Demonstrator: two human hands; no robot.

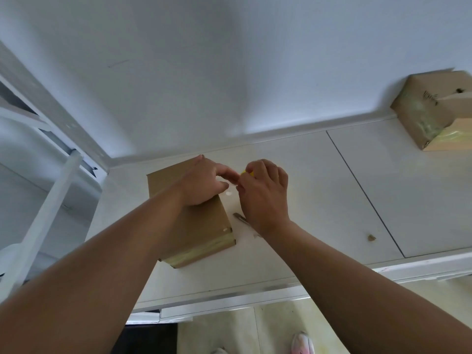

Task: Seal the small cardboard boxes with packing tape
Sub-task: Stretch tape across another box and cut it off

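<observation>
My left grip (204, 183) presses box (201, 228) on worktop (332, 200), fingers loose; right grip (264, 192) clamped on yellow item (249, 172) right of box.

My left hand (204, 183) and my right hand (265, 194) are both bare. So are my left forearm (115, 251) and my right forearm (344, 272), uncovered from the wrists back to the lower edge of the view. Down at the floor my shoes show. The right shoe (303, 343) is white with pink streaks across its toe (the pattern is too blurred to read), and only the pale tip of the left shoe (219, 351) is visible.
</observation>
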